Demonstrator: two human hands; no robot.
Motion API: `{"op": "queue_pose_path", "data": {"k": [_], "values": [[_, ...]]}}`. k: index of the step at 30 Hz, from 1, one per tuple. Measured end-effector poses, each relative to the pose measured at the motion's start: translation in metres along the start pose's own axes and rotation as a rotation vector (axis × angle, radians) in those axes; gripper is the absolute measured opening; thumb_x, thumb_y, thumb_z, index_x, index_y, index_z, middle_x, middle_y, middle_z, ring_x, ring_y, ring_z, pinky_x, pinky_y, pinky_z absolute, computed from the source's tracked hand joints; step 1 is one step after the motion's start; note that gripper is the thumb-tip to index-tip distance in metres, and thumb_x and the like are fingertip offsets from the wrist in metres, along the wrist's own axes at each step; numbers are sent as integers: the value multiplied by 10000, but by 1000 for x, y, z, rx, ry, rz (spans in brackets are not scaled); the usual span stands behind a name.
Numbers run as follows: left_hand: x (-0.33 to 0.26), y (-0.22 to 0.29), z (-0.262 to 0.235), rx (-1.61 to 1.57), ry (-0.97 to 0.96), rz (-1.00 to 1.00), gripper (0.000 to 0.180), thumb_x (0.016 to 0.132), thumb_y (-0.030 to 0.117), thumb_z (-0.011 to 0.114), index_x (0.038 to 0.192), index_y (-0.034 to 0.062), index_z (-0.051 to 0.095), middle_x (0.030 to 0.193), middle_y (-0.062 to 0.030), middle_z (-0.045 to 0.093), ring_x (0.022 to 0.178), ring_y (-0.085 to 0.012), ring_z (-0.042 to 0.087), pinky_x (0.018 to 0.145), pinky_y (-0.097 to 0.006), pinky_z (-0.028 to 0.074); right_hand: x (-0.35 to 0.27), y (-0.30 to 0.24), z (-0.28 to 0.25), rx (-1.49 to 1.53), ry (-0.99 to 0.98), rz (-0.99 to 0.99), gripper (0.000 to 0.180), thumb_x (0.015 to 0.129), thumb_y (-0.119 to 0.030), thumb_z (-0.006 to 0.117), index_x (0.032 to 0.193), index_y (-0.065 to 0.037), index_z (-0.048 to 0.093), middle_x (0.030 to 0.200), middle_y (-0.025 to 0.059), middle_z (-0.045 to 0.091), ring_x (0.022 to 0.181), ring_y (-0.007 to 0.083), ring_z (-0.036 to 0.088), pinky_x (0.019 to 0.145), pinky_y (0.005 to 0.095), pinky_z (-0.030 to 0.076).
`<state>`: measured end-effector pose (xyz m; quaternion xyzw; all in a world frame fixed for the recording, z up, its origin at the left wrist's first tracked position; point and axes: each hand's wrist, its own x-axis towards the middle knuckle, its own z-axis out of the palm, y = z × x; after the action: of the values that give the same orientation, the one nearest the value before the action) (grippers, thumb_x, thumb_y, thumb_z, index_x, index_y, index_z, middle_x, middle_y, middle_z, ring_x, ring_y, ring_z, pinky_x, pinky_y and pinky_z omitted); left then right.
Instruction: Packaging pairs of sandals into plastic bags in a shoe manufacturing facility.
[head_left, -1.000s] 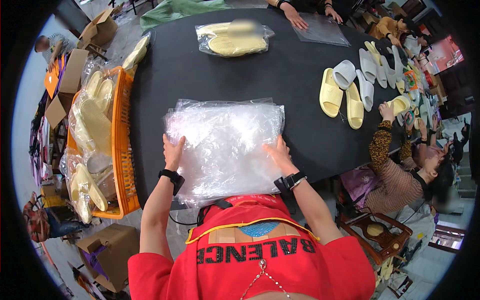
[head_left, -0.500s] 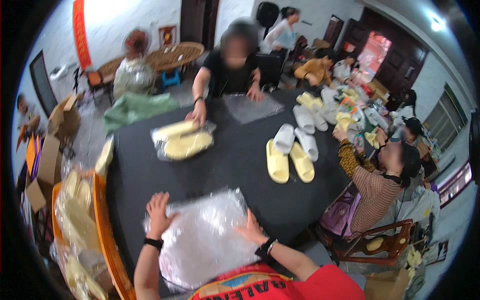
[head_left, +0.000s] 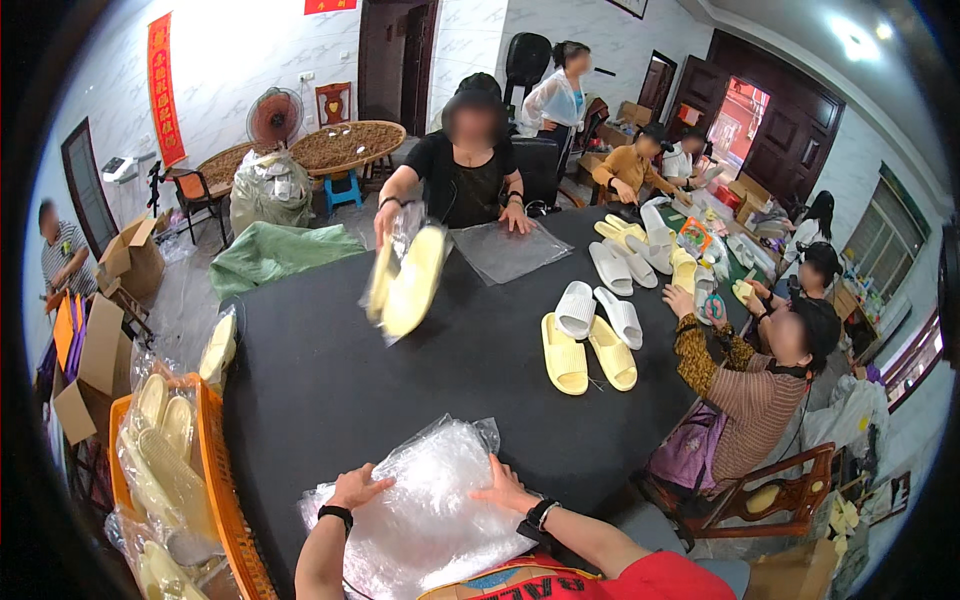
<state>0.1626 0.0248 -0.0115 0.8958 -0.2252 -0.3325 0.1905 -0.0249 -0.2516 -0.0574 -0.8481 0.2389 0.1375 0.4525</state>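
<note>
A pile of clear plastic bags lies at the near edge of the dark table, wrinkled and shiny. My left hand rests on its left side with the thumb stretched inward. On the opposite side, my right hand lies against the bags, its fingers apart. Neither hand grips anything. Across the table a person's hand holds up a clear bag with a pair of yellow slippers. That person's other hand lies on a flat clear bag.
An orange crate full of bagged yellow slippers stands at the left. Yellow slippers and white slippers sit on the table's right half. Another person handles slippers at the right edge. Green sacking lies beyond the far-left edge.
The bagged yellow slippers have been lifted off the table by the person opposite. My left hand has come inward and closer to my right hand on the plastic bags.
</note>
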Motion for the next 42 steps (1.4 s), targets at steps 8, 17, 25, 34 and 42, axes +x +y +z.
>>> {"op": "queue_pose_path", "data": {"k": [8, 17, 25, 34, 42], "values": [[-14, -16, 36, 431, 648, 250, 671, 675, 480, 635, 1204, 104, 464, 1248, -133, 436, 1182, -305, 354, 940, -532, 236, -102, -28, 31, -741, -1, -757, 859, 678, -619, 574, 1377, -234, 257, 1431, 138, 158, 1319, 329, 123, 915, 716, 36], [-161, 42, 123, 360, 180, 552, 627, 728, 489, 566, 1292, 283, 388, 1414, -132, 234, 1313, -368, 153, 966, -658, 120, -97, -2, 50, -717, -311, -545, 890, 599, -718, 549, 1318, -226, 365, 1444, 135, 124, 1335, 331, 52, 855, 758, -4], [-154, 6, 138, 14, 283, 486, 578, 748, 347, 614, 1277, 222, 417, 1380, -165, 280, 1283, -365, 234, 996, -540, 239, -90, 16, 63, -969, -301, -512, 1144, 481, -749, 609, 1378, -173, 191, 1445, 194, -10, 1323, 394, -70, 840, 761, -42], [-236, -201, -69, -241, 1782, -409, 496, 686, 98, 652, 1137, 9, 464, 1122, -194, 474, 1053, -329, 466, 890, -398, 377, -91, 18, 70, -995, -221, -471, 1101, 533, -741, 589, 1369, -131, 214, 1439, 212, 35, 1323, 401, -37, 839, 762, -33], [-193, -299, -66, -724, 1451, -519, 1105, 589, 196, 783, 1387, 73, 27, 1299, -246, 317, 1186, -367, 359, 986, -394, 313, -89, 24, 72, -990, -271, -490, 1147, 489, -735, 621, 1373, -144, 191, 1441, 214, 10, 1320, 411, -27, 838, 761, -30]]}}
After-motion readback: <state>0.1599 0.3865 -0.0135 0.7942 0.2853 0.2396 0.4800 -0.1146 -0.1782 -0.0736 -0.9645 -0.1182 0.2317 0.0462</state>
